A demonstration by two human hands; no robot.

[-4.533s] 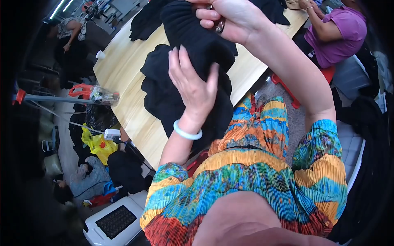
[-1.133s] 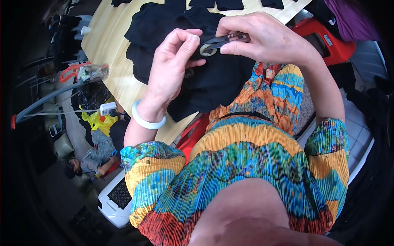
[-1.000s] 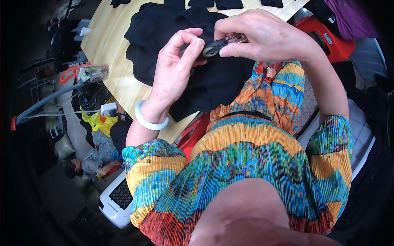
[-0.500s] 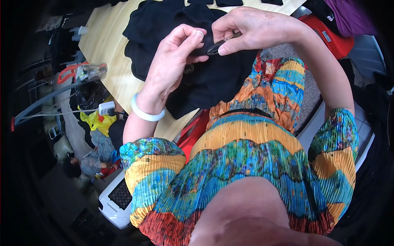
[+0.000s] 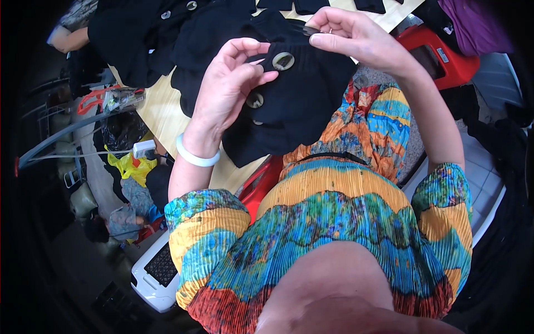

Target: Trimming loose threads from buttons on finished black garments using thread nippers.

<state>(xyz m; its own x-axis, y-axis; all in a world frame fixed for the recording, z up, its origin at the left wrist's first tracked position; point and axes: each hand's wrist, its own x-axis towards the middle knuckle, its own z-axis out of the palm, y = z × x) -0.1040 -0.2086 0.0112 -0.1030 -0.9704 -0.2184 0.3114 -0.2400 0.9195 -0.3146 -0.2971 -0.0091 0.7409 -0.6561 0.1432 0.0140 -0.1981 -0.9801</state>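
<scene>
Left hand (image 5: 222, 89) pinches a black garment (image 5: 306, 106) between thumb and fingers, close to the left side of a large button (image 5: 275, 62) with a pale rim and a dark middle. Around its wrist sits a pale bangle (image 5: 196, 156). Right hand (image 5: 359, 40), farther away and to the right, presses thumb and forefinger together on a small dark tool (image 5: 306, 30); its tip points left, on the far side of the large button, while the rest is hidden by the grip. Whether that tip touches the cloth cannot be told.

The garment spreads over the near right part of the pale wooden bench (image 5: 158, 114). A second button (image 5: 255, 100) shows just right of the left palm, and a third (image 5: 258, 122), only partly visible, lies nearer still.

At the far left, more black cloth (image 5: 133, 44) is bunched beside the bent arm (image 5: 69, 40) of another person. Several dark pieces (image 5: 312, 5) lie in a row at the far side. A red plastic seat (image 5: 414, 42) stands to the right, near a purple top (image 5: 473, 28). Left of the bench are a white block (image 5: 144, 148) on a cable and a yellow bag (image 5: 133, 168).
</scene>
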